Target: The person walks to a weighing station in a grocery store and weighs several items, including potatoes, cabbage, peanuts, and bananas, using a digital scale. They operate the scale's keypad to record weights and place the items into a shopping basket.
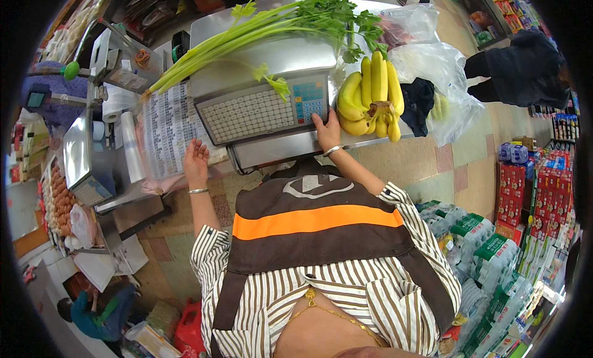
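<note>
A bunch of celery [231, 41] lies across the steel pan of a weighing scale [259, 64], its leaves at the right. Below the pan is the scale's keypad [250, 112]. My right hand [328, 129] rests at the keypad's lower right corner, the thumb by the blue number keys, holding nothing. Just right of it sits a bunch of bananas [370, 98]. My left hand [197, 161] is empty with its fingers apart, over the edge of a printed sheet under clear plastic [169, 131] left of the scale.
Clear plastic bags [424, 66] and a dark cloth [417, 103] lie right of the bananas. A roll of bags [133, 147] and a second scale [88, 159] stand at left. Two people are at the upper right, another [102, 311] at lower left. Wrapped bottle packs [493, 261] stand at right.
</note>
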Motion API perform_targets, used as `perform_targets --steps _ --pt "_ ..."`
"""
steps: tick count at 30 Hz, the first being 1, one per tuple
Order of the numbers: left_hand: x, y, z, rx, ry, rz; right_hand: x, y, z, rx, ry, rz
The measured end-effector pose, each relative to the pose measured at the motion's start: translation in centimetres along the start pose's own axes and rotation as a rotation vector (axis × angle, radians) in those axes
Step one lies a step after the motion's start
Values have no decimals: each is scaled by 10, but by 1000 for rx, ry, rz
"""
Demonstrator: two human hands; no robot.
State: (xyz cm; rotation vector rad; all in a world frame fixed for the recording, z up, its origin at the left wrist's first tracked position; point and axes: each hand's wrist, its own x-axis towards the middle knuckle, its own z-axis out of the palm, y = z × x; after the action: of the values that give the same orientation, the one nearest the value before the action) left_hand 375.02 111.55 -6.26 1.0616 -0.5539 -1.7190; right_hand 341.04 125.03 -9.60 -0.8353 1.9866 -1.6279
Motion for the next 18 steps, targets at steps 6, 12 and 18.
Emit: perform_targets --steps 6,12,18 --pt "7 -4 -7 33 39 -20 0 3 -3 10 -49 41" --pt "16 -11 -20 16 28 -38 -2 3 -9 0 -41 150" --pt "17 -12 -24 8 31 -42 -4 -10 -8 -57 -43 129"
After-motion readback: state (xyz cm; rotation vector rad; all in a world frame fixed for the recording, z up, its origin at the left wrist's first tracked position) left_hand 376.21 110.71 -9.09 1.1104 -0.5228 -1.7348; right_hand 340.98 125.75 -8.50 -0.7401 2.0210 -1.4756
